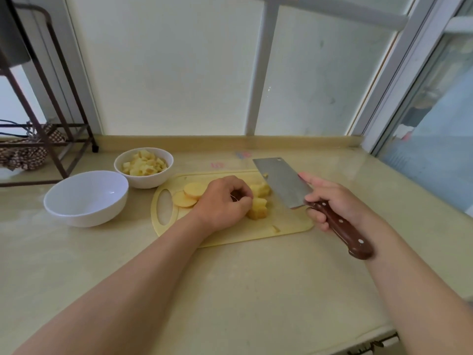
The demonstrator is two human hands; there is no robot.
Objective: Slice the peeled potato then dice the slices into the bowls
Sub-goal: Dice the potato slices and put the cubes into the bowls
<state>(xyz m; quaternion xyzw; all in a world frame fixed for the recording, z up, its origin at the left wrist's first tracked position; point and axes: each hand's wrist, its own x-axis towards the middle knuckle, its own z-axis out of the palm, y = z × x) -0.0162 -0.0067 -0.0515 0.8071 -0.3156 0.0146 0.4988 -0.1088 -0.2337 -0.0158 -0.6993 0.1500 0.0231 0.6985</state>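
- Dicing on cutting board (230, 234); empty bowl (85, 198) sits left of it.
- My R hand (330, 201) wraps cleaver (281, 183) handle, blade up, just right of the pile.
- L hand (225, 201) fingers curl onto potato chunks (259, 204); uncut slices (189, 194) lie left of my knuckles.

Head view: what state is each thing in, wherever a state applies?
Steel cleaver with brown wooden handle: held above the board, tilted.
Right hand grip: wrapped round the cleaver handle.
Left hand grip: curled fingers hold the cut potato cubes.
Round potato slices: uncut, overlapping on the pale yellow cutting board.
Far white bowl: holds potato dice.
Near white bowl: empty.
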